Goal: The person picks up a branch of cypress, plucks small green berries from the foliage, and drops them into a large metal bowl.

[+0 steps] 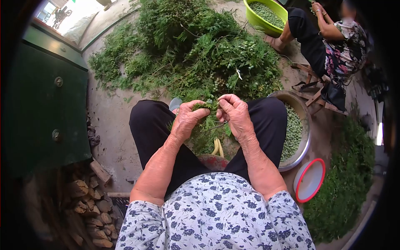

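Left hand [191, 119] gripping green sprig [201, 109], right hand [234, 113] pinching its tip.

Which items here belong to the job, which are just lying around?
In the job:
- green leafy sprig between left hand and right hand
- heaped green branches
- round metal basin of green berries

Apparently just lying around:
- split brown firewood
- red-rimmed white bowl

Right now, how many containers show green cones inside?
2: the lime-green basin at the top, near the seated person, and the metal basin beside the right knee. The red vessel between the legs is mostly hidden; its contents can't be told.
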A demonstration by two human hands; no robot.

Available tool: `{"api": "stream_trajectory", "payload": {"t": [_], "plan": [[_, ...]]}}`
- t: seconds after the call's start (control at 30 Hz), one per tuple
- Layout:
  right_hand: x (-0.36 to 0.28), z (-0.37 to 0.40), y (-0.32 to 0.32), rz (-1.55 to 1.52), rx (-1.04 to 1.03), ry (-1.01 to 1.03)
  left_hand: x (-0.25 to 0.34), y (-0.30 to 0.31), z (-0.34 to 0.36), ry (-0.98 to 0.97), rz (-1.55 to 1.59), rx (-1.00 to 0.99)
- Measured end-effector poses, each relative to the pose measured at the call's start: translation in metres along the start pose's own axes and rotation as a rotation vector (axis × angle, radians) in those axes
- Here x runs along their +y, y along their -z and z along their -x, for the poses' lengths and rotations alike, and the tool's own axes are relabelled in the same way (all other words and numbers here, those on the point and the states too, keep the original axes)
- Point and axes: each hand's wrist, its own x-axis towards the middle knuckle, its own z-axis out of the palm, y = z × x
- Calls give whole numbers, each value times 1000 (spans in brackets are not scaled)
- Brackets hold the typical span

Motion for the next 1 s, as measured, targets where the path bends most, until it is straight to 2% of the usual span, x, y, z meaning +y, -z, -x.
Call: {"api": "stream_trajectory", "payload": {"t": [0.03,0.17,0.27,0.33,0.4,0.47,0.53,0.6,0.7,0.77,0.83,0.9,0.93,0.97,1.0], "plan": [[-3,-4,6,-15,-30,-51,0,2,-1,33,21,0],[-14,-9,9,-79,30,-2,5,3,1,128,58,-11],[-14,-9,8,92,-57,27,1,3,0,100,-27,-32],[-14,-7,2,293,-142,-39,5,2,1,88,-36,-46],[-10,-7,3,358,-202,-82,5,3,1,77,-42,-55],[3,-9,1,468,-174,201,-2,5,-2,12,-248,-6],[1,-2,-4,555,-119,231,-9,4,-4,-36,-188,-1],[7,0,-10,769,-18,602,-9,2,-4,-85,-129,1],[1,4,-16,833,111,686,-1,1,0,-16,-21,18],[-16,6,-15,855,216,808,4,2,-1,32,187,157],[-42,12,-5,790,332,797,-1,10,-6,42,306,217],[-71,23,17,902,514,825,1,17,-8,63,481,294],[-81,28,33,838,602,778,1,21,-9,59,485,289],[-90,31,56,904,691,789,-1,26,-10,52,543,266],[-96,37,72,773,755,707,-4,29,-11,45,599,244]]}}
